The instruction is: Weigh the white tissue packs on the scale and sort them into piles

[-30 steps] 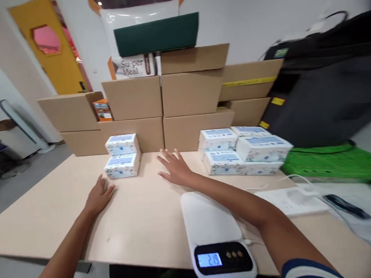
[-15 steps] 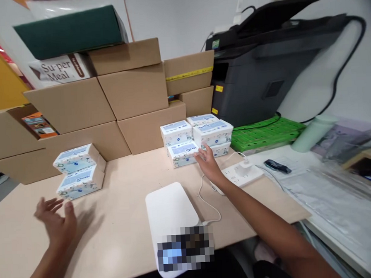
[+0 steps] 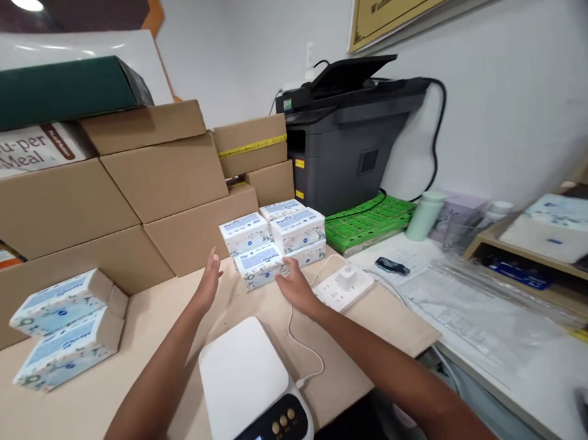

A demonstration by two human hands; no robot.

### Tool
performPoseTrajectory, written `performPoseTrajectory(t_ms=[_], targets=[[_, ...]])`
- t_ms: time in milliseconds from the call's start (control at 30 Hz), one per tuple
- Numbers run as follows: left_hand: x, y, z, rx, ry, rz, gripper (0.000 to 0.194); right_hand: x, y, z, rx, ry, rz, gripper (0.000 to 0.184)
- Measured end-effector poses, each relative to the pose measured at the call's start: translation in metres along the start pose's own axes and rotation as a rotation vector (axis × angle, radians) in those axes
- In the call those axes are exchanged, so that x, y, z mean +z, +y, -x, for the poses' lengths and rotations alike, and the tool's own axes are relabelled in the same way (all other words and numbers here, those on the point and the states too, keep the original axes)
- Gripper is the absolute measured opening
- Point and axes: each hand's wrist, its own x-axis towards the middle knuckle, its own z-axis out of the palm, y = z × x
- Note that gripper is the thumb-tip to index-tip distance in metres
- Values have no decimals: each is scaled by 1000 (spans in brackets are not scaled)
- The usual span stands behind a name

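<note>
A cluster of white and blue tissue boxes (image 3: 273, 237) stands at the far middle of the beige table (image 3: 373, 321). My right hand (image 3: 292, 287) rests against the right end of the nearest box (image 3: 257, 264), fingers curled on it. My left hand (image 3: 209, 280) hovers open just left of that box, fingers straight, not touching it. A white kitchen scale (image 3: 248, 386) with a lit display sits at the near edge between my forearms. Two more tissue boxes (image 3: 66, 327) are stacked at the left.
Stacked cardboard cartons (image 3: 125, 189) line the back of the table. A white power strip (image 3: 344, 286) and its cable lie right of my right hand. A dark printer (image 3: 353, 138), a green tray (image 3: 368, 221), a pale green bottle (image 3: 424, 214) and a plastic-covered desk (image 3: 476, 309) stand to the right.
The view swung right. My left hand left the two stacked boxes and came across to the right cluster. My right hand settled against the nearest box there.
</note>
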Motion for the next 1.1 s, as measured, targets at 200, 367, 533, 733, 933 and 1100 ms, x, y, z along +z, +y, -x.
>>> performPoseTrajectory(t_ms=[200,367,533,733,933,1100], targets=[[13,-9,-5,-3,-64,-100,103,-8,-7,0,28,-19,63,57],[9,-28,-7,129,-131,-497,77,-4,-6,10,8,-43,73,59],[3,-37,-10,277,-100,-750,66,1,-6,15,-24,-69,48,60],[-1,-30,-6,209,-124,-737,62,-3,-3,7,11,-113,38,72],[-12,-29,-8,116,-183,-635,62,-3,1,1,11,-92,32,83],[-13,-28,-6,-83,-193,-125,74,-4,4,0,-1,-64,53,75]])
